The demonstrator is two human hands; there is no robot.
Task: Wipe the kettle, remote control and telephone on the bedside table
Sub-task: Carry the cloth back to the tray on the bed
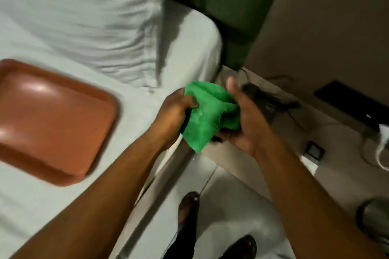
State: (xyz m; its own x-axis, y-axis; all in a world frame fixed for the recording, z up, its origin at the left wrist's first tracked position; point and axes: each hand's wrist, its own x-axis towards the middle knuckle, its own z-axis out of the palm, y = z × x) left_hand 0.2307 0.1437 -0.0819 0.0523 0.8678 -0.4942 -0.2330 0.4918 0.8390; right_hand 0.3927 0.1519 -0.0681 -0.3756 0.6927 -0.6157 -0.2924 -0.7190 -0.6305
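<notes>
My left hand (179,111) grips a green cloth (207,115) and presses it into the palm of my right hand (246,124). My right hand cradles the cloth together with a slim dark object, apparently the remote control (216,139); only its tip shows below the cloth. Both hands hover over the near corner of the beige bedside table (341,166). A blurred dark telephone (267,101) with a cord lies on the table just behind my right hand. The metallic kettle (374,216) is partly cut off at the lower right edge.
A brown tray (52,120) lies on the white bed (126,38) to the left. A flat black device (353,103), a white cable (381,145) and a small dark square (314,150) sit on the table. My sandalled feet (189,206) stand on the floor between bed and table.
</notes>
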